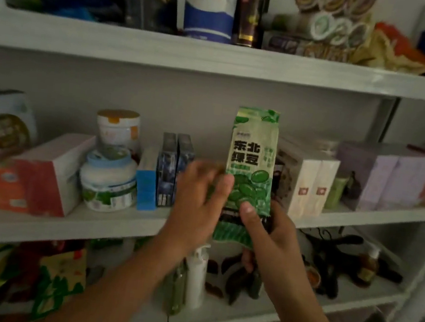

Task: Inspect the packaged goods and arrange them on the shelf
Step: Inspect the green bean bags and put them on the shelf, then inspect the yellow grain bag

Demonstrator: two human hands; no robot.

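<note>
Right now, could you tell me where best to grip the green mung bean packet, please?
Grip the green mung bean packet by its lower half, from the front-right, as the right hand does with its thumb on the face. It is tall, flat and upright, so a low pinch should steady it; the left hand at its left edge can guide it.

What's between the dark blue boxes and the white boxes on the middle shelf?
In the head view, the green bean packet fills that gap, held upright by the left hand and right hand.

One bean packet point(253, 149), two hands point(199, 194) point(272, 235)
</note>
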